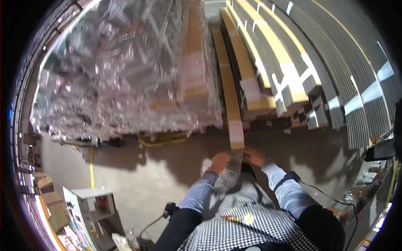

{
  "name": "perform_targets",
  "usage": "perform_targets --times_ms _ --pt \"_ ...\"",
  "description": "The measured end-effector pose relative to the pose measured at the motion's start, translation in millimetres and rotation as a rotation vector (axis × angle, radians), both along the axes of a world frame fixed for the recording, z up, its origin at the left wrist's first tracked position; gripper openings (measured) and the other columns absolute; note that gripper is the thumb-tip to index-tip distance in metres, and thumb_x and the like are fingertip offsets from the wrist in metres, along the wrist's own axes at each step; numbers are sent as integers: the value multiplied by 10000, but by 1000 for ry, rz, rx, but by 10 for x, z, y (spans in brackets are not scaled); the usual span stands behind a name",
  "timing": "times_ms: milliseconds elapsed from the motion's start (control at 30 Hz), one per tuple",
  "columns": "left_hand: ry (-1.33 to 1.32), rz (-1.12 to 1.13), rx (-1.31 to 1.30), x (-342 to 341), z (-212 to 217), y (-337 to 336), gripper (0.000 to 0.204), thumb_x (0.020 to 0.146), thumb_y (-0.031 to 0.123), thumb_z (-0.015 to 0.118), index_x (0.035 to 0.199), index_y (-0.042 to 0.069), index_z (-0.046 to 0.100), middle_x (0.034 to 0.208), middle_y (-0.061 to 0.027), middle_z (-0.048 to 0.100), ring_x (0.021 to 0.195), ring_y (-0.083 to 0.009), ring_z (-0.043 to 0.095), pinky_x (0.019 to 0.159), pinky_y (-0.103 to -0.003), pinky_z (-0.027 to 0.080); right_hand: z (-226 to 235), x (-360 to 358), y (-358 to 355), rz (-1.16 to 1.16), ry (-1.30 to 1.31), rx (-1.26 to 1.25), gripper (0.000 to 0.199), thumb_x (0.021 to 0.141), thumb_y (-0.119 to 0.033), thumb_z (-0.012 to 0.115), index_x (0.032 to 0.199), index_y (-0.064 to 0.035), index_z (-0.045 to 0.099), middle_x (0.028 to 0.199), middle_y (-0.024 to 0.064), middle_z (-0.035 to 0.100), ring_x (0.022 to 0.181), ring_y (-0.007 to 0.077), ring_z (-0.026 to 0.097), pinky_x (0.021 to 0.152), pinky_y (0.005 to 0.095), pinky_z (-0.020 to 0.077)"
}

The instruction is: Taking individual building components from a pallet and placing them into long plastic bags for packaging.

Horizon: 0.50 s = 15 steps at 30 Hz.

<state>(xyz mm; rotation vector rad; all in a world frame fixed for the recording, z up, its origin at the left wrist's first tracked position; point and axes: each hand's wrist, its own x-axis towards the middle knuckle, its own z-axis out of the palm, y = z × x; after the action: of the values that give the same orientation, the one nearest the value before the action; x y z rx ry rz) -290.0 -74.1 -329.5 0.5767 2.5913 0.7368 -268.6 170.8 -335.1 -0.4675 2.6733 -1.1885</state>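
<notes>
A long, narrow cardboard box [228, 90] with a white label near its close end juts out from the stacks toward me. Crumpled clear plastic film [231, 175] hangs below that end, in front of my body. My left hand [220, 162] is closed on the film, just left of the box end. At the right corner of the same end, the fingers of my right hand [255, 156] are bent together where the film's edge meets the cardboard. The fingertips of both hands are partly hidden.
A large stack wrapped in shiny clear plastic [125, 79] fills the far left. Long cardboard packs [268, 46] and grey ribbed bundles [356, 62] with white bands stand at the right. A small grey shelf cart [94, 201] is at the lower left. Cables run from my wrist straps.
</notes>
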Motion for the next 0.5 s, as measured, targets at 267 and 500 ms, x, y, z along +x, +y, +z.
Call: perform_targets --times_ms 267,500 --pt "-160 -118 565 -827 423 -182 151 841 192 600 901 105 708 957 -102 662 903 -322 641 805 -417 500 378 -546 50 -87 -118 -450 118 801 -123 645 865 -25 656 799 166 654 681 313 630 635 355 502" --pt "42 84 255 -1073 42 19 173 847 186 678 1000 109 656 892 -90 645 829 -265 627 779 -361 497 111 -793 -350 -615 98 -19 94 893 -115 559 927 -50 616 846 224 651 760 435 631 668 475 507"
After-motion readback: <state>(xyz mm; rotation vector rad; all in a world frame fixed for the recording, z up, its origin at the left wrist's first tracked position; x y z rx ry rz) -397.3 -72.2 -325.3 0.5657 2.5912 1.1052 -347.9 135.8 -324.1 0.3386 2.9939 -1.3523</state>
